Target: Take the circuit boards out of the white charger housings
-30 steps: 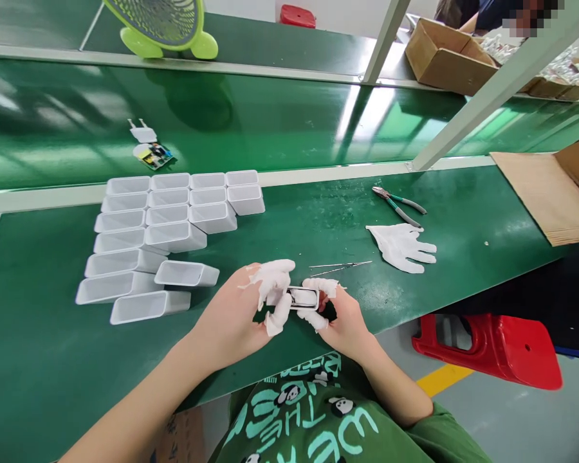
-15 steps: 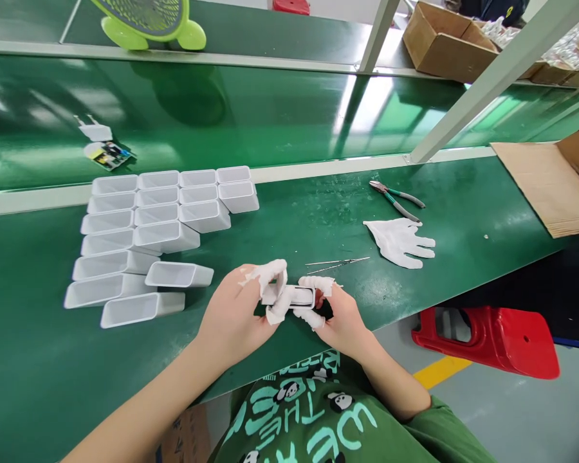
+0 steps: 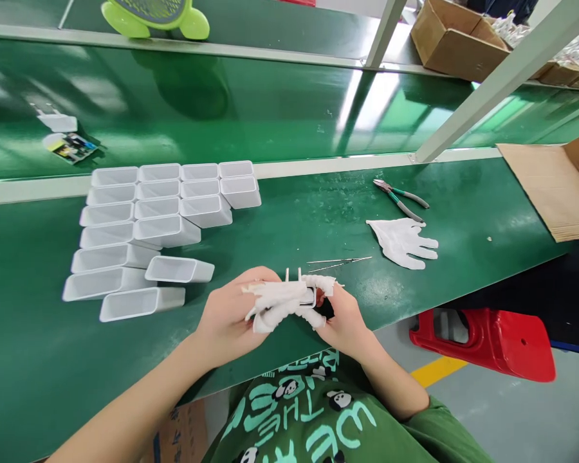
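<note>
Close to the bench edge, my left hand (image 3: 234,315) and my right hand (image 3: 340,315) share a small white plug adapter housing (image 3: 311,297). Its two prongs stick up between them, and an open rectangular end shows dark inside at the right. White coverings wrap the fingertips of both hands. My left fingers are closed over the housing and hide most of it. With thumb and fingers, my right hand pinches the open end. Just beyond the hands lies a pair of thin metal tweezers (image 3: 340,263). Left of them, several white plastic cases (image 3: 168,228) stand in rows.
Green-handled cutting pliers (image 3: 399,198) and a white glove (image 3: 404,242) lie to the right. On the green belt behind are a white two-pin plug (image 3: 58,122) and a circuit board (image 3: 74,148). A slanting post (image 3: 487,83), cardboard box (image 3: 456,45) and red stool (image 3: 492,341) stand around the bench.
My left fingers have closed farther over the housing, and its prongs now show upright. On the belt, the plug and circuit board have shifted left. My right hand keeps its hold.
</note>
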Demonstrator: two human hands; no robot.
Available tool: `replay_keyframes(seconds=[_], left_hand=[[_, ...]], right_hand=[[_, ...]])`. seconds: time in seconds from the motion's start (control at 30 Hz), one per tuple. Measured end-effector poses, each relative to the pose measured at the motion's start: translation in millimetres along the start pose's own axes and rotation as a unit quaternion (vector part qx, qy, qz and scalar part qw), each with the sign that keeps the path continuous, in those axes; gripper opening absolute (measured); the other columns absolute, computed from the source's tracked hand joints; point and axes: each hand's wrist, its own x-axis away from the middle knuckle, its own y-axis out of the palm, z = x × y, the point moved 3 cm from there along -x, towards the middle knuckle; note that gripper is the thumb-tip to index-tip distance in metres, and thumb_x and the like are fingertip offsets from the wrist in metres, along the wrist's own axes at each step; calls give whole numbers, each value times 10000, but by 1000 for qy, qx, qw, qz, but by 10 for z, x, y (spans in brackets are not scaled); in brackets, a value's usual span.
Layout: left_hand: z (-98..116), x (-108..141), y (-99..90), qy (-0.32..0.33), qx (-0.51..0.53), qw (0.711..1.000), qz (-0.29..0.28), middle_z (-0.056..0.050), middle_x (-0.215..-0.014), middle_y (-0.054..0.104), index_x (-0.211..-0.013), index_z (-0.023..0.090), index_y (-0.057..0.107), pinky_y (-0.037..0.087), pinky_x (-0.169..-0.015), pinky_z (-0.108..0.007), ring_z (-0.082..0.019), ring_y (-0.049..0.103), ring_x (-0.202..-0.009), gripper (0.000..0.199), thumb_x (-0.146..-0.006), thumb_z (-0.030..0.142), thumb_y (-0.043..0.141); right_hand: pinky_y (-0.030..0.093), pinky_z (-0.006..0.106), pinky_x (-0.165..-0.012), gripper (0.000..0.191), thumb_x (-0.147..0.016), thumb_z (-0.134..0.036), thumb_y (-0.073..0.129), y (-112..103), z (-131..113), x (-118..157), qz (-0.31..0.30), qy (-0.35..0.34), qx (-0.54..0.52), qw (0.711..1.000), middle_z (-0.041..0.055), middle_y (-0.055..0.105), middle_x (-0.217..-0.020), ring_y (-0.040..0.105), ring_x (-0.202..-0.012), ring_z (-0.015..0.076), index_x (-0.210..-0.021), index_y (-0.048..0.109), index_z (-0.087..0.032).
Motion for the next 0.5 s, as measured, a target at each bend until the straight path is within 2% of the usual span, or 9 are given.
replay_keyframes(seconds=[0.13,0.2,0.3,0.37,0.43,0.5], left_hand=[[-102,33,52,-45,22,997,62,30,-618,603,-793,215,682,510,-558,-215,-130,613,-677,121,-850,112,657],[-132,52,77,-56,16,996,63,23,-655,622,-863,232,712,519,-583,-225,-136,615,-705,130,-858,118,651],[-165,72,91,-70,3,997,38,-28,-844,703,-1136,248,702,538,-649,-249,-156,626,-802,280,-904,143,585],[-195,78,94,-84,-5,996,10,-80,-1064,716,-1281,233,635,557,-772,-292,-182,636,-946,364,-947,164,508],[-240,81,99,-115,-4,993,-17,-104,-1265,661,-1347,225,584,532,-929,-345,-205,609,-1120,385,-991,199,439],[-283,79,102,-147,24,988,-29,-112,-1304,641,-1384,217,546,511,-978,-372,-212,603,-1144,393,-1028,287,394]], right_hand=[[540,279,-638,310,-922,-249,624,5,-5,-8,1,6,7,1000,23,646,-851,577,-671,153,-1220,543,-227],[548,286,-647,307,-924,-236,617,1,-13,-12,0,6,12,1000,23,657,-860,598,-695,161,-1221,541,-233],[582,345,-755,388,-909,-228,642,-25,-28,-8,2,-7,20,1000,69,691,-1016,658,-882,210,-1272,507,-240],[583,414,-862,485,-887,-228,675,-60,-39,-2,17,-30,16,999,112,672,-1175,657,-1043,247,-1321,460,-244],[572,452,-927,508,-879,-205,686,-96,-51,-1,33,-60,-1,998,132,641,-1272,642,-1142,261,-1324,447,-254],[567,448,-958,440,-895,-162,658,-103,-62,-13,16,-83,-12,996,128,630,-1308,630,-1191,252,-1289,494,-267]])
